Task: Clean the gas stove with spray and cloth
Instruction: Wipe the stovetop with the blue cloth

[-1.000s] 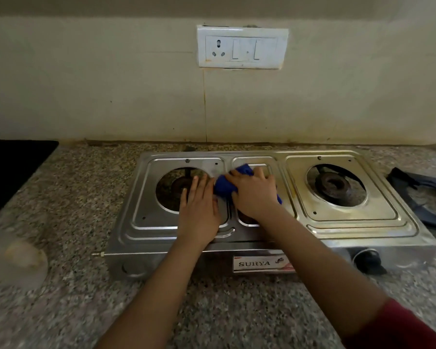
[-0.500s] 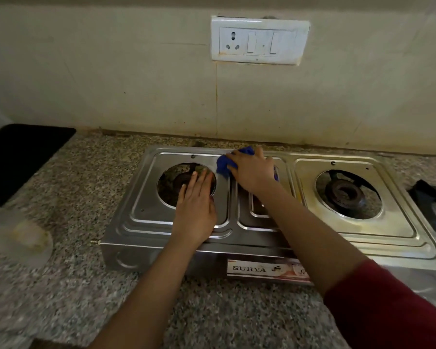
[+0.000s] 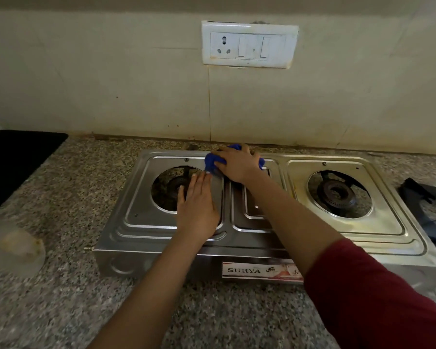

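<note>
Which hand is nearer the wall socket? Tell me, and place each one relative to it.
Right. The right hand presses the blue cloth at the stove's back edge, directly below the wall socket. The left hand lies flat nearer the front, down-left.

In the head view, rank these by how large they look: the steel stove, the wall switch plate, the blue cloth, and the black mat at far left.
1. Steel stove, by far the largest.
2. Black mat, though cut off by the frame edge.
3. Wall switch plate; close to the mat, so unsure.
4. Blue cloth, mostly hidden under the right hand.
</note>
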